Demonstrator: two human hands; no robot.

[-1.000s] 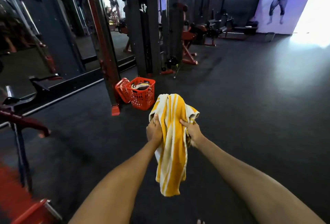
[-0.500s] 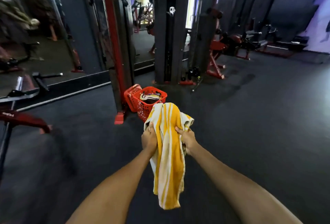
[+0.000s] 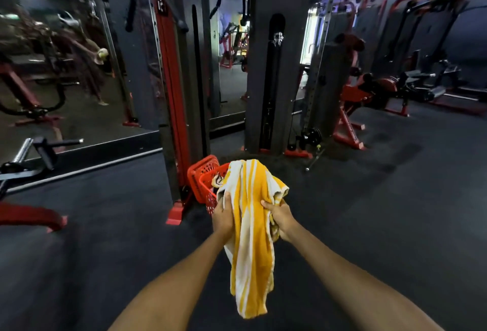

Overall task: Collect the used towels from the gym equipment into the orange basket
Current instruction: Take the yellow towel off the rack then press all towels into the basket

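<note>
A yellow-and-white striped towel (image 3: 250, 228) is hanging bunched between both hands, out in front of the person and above the dark rubber floor (image 3: 369, 212), its loose end dangling down between the forearms. The left hand (image 3: 223, 218) is gripping the towel's left edge with fingers curled into the cloth, and the right hand (image 3: 279, 218) is clutching the right side, thumb lying over the fabric. Just beyond the towel, and partly hidden by it, the orange basket (image 3: 204, 185) is standing on the floor with some crumpled cloth (image 3: 218, 180) showing inside. A second orange basket (image 3: 201, 170) is leaning against its far left side. Both are sitting beside the red foot of a cable machine's upright (image 3: 175, 119). A grey weight-stack column (image 3: 274, 67) is rising behind them, and a mirror wall (image 3: 66, 67) is stretching off to the left. Red-framed benches (image 3: 369, 90) are standing further right.
</note>
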